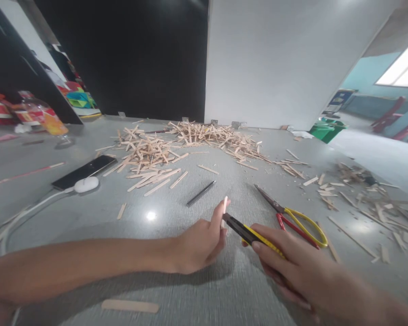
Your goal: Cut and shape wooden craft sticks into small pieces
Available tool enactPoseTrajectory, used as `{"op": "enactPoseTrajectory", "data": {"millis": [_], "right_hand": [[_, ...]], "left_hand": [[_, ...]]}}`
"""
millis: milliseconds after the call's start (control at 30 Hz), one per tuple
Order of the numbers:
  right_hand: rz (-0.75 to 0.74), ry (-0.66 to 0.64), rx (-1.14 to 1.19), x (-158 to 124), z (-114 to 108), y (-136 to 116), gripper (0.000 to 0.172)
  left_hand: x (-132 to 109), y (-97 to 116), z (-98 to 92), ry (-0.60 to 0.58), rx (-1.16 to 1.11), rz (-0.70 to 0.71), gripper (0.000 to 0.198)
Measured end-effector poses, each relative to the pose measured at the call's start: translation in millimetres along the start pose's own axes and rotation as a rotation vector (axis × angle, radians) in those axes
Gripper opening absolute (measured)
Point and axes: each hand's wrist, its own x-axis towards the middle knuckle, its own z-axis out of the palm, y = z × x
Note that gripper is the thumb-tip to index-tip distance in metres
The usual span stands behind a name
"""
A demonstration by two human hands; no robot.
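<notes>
My left hand (200, 242) rests on the grey table (177, 290) with its fingers pinched on a short wooden craft stick (225, 206), held upright. My right hand (292, 267) grips a yellow and black utility knife (250, 233), whose tip touches the lower part of that stick. Red and yellow scissors (292, 217) lie just beyond my right hand, and a dark pen (200, 194) lies beyond my left.
Piles of wooden sticks (149, 154) and cut scraps (363, 190) cover the far and right table. A black phone (85, 172), a white charger (86, 184) with cable and a bottle (46, 120) are at left. One wide stick (129, 306) lies near the front edge.
</notes>
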Motion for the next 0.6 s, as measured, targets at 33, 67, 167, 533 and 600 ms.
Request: {"op": "enactPoseTrajectory", "data": {"millis": [33, 67, 167, 533, 600], "right_hand": [[0.009, -0.008, -0.009, -0.9, -2.5, -2.5, 0.029], [0.018, -0.023, -0.013, -2.1, -6.4, -7.0, 0.029], [0.038, -0.06, -0.022, -6.3, -20.0, -24.9, 0.029], [0.038, -0.283, -0.044, 0.7, -58.1, -31.2, 0.035], [0.05, -0.291, -0.054, 0.7, -64.6, -32.0, 0.037]], "left_hand": [[-0.1, 0.4, -0.5, -0.004, -0.023, 0.005, 0.071], [-0.1, 0.9, -1.3, -0.013, -0.055, 0.014, 0.069], [2.4, 3.3, -5.8, -0.052, -0.198, 0.057, 0.057], [17.5, 3.5, -19.8, -0.32, -0.702, 0.036, 0.031], [17.2, 2.8, -19.1, -0.341, -0.729, 0.028, 0.032]]}}
